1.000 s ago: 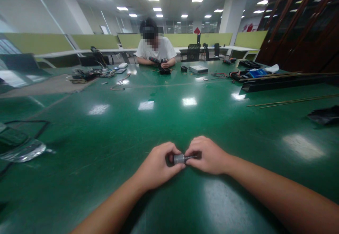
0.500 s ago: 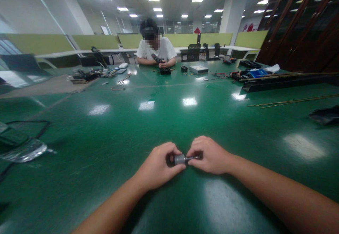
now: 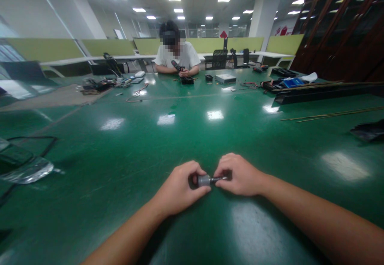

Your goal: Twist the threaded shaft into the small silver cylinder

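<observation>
Just in front of me, my left hand (image 3: 183, 187) pinches a small grey metal cylinder (image 3: 204, 180), which looks like a small motor, between thumb and fingers. A thin dark shaft (image 3: 213, 180) sticks out of its right end. The thumb and fingertips of my right hand (image 3: 235, 175) are closed on the outer part of this shaft. The cylinder lies roughly level, low over the green tabletop (image 3: 192, 145). My left fingers hide its left end, and the right fingers cover part of the shaft.
Across the table a person (image 3: 177, 55) in a white shirt holds a dark tool over a black box (image 3: 187, 80). A clear container (image 3: 24, 167) stands at the left. Thin rods (image 3: 333, 114), a black channel (image 3: 318, 93) and assorted tools lie on the right.
My right hand has shifted slightly to the right along the shaft, so more of it shows between the hands. My left hand and the cylinder have stayed nearly still.
</observation>
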Tool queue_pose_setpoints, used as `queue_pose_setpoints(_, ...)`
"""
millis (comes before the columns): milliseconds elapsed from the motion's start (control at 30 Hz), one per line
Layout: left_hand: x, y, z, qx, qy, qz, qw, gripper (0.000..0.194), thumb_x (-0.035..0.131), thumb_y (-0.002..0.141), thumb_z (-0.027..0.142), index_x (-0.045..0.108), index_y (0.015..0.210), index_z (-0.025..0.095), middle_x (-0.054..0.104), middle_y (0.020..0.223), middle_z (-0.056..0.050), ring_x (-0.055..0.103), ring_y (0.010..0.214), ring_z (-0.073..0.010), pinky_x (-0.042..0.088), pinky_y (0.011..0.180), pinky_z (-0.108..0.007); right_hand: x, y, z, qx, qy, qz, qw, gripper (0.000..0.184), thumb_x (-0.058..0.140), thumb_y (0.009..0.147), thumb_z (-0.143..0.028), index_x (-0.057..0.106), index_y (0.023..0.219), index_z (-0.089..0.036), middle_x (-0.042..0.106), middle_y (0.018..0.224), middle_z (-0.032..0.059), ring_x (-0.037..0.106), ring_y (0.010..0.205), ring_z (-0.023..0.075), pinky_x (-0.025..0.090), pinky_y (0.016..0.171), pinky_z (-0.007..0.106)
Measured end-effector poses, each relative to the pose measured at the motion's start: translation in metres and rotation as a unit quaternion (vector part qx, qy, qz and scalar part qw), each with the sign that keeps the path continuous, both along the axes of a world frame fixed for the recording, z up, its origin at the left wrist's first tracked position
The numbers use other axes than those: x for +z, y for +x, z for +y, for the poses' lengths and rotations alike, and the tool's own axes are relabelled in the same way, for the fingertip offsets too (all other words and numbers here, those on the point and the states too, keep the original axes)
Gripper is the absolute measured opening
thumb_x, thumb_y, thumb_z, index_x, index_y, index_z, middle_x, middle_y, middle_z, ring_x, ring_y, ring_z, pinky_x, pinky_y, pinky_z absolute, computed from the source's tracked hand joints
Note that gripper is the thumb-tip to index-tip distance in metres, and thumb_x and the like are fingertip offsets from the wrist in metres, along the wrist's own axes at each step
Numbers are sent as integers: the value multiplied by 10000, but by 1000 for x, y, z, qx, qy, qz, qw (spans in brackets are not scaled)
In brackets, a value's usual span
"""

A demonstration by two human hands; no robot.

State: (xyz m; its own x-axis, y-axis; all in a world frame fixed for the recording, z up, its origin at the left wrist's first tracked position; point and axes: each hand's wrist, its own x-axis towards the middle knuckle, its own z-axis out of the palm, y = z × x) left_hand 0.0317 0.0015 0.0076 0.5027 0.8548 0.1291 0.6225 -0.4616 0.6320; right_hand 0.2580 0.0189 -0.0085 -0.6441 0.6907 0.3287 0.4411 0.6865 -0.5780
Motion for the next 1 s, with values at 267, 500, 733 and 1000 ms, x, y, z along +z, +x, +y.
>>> queue_pose_setpoints(267,0,0,1,-3,-2,-4,1000,172,740,747,246,621,852,181,629,797,-6,591,717,-161,440,650,-250,-1,4,2,-11,-5,-17,1000,82,725,701,-169,654,741,-181,657,715,-5,595,727,165,416,788,322)
queue_pose_setpoints(500,-1,-1,1,-6,-4,0,1000,163,733,760,252,625,861,182,629,808,-11,588,729,-165,433,659,-257,0,6,4,-13,-6,-26,1000,115,733,677,-150,635,729,-180,635,718,-8,581,745,167,407,780,318)
queue_pose_setpoints(733,0,0,0,-5,-6,-3,1000,162,730,767,258,620,857,180,624,802,-9,587,725,-162,433,655,-255,3,11,6,0,-19,-33,999,118,745,689,-154,637,731,-178,653,735,-7,596,745,163,417,796,322)
queue_pose_setpoints(1000,1,0,-1,-6,-5,0,1000,171,736,771,271,621,855,177,621,806,-10,586,726,-161,429,658,-254,7,17,9,10,-35,-41,998,99,754,702,-161,657,721,-177,663,728,-17,606,717,142,425,777,299)
